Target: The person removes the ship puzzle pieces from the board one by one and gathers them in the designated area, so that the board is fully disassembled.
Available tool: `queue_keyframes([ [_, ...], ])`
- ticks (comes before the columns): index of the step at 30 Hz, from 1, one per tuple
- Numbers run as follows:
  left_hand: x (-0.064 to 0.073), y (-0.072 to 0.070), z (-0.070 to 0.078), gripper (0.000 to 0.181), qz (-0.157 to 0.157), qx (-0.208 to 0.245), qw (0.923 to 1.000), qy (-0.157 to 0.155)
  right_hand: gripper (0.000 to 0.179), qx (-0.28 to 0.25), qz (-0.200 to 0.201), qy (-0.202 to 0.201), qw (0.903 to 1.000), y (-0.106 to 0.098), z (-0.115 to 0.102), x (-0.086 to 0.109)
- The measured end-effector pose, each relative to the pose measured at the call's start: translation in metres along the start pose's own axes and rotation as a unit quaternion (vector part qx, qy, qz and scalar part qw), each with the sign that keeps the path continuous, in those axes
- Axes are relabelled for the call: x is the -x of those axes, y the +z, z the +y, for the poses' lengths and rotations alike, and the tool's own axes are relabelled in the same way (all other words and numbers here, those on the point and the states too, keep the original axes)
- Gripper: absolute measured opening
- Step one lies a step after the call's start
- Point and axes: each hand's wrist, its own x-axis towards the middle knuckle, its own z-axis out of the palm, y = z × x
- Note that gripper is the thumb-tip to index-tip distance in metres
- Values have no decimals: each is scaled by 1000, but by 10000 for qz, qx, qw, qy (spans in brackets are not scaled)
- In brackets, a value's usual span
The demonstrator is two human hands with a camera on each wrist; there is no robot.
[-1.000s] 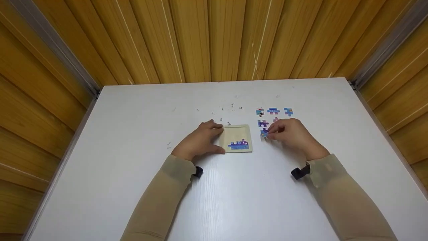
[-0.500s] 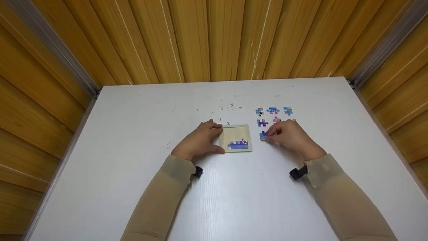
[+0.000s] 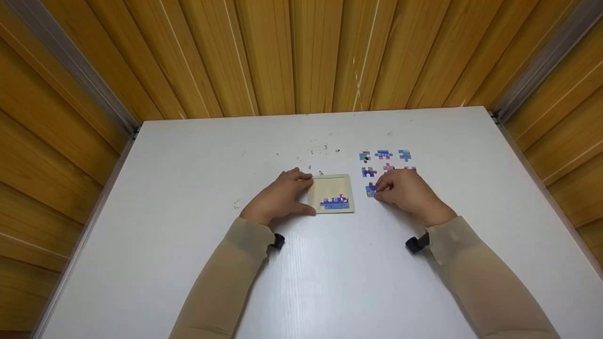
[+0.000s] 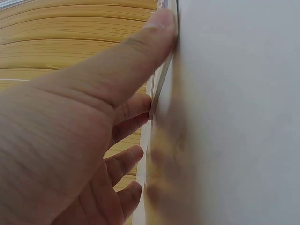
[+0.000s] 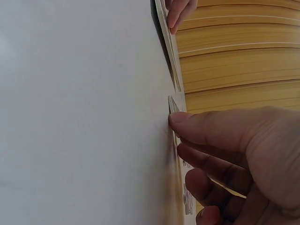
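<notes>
My left hand (image 3: 281, 199) grips the left side of a square wooden puzzle tray (image 3: 351, 188), thumb at the near corner and fingertips at the far one. In the tray's lower right lie joined blue and purple puzzle pieces (image 3: 335, 204). To the right of the tray, my right hand (image 3: 404, 192) pinches a blue and purple jigsaw piece (image 3: 370, 191) between thumb and fingers, low at the table surface. The hand covers part of that piece. In the right wrist view the thumb lies on the piece's edge (image 5: 171, 104). The left wrist view shows the left thumb against the tray's edge (image 4: 161, 84).
Several loose jigsaw pieces (image 3: 384, 154) lie in rows just beyond the right hand, some partly hidden by it. Small dark specks (image 3: 325, 147) are scattered on the white table (image 3: 198, 160) behind the tray. Wood-patterned panels (image 3: 273, 56) stand along the table's back and sides.
My right hand has shifted slightly left and nearer, and its pinched piece sits a little lower than a second ago. The left hand and tray stay almost the same.
</notes>
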Motion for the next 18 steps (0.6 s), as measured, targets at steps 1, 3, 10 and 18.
queue_keyframes([
  [1,0,0,0,93,0,-12,10000,15,4,23,8,-16,10000,0,0,0],
  [3,0,0,-1,93,-6,-11,10000,17,5,24,4,-5,10000,0,-1,1],
  [10,0,1,-1,94,11,-53,10000,27,6,8,-47,65,10000,0,-2,1],
  [18,0,0,1,94,26,-50,10000,-30,8,-37,-58,52,10000,-2,-1,1],
])
